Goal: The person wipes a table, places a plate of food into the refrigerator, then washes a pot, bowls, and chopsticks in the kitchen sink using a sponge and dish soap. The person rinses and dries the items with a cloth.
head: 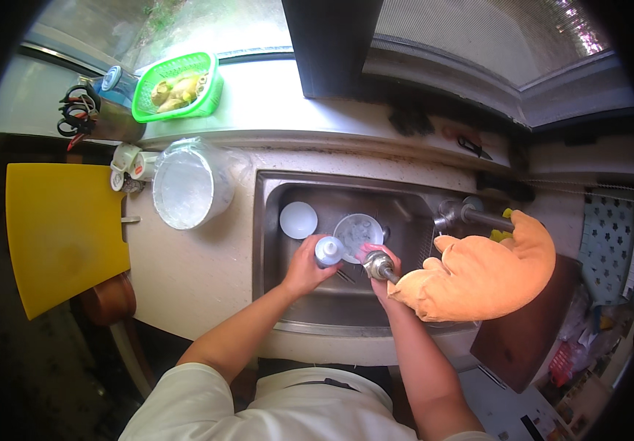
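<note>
My left hand [307, 267] is closed around a bottle with a white top [329, 251], held over the stainless steel sink [328, 314]. My right hand [386, 259] is beside the metal tap spout [378, 264], which partly hides it. Something pink shows at its fingers, at the rim of a white bowl [358, 234] that holds cloudy, bubbly liquid; whether the hand grips it, I cannot tell. A smaller white bowl [298, 220] sits in the sink to the left. Chopsticks or similar thin sticks [345, 277] lie below the bottle.
An orange cloth [476, 275] hangs over the tap pipe. Left on the counter stand a lined white bucket [184, 190], several cups [125, 160] and a yellow board [66, 231]. A green basket of ginger-like roots [148, 113] sits on the sill beside scissors [81, 110]. A knife [472, 147] lies right.
</note>
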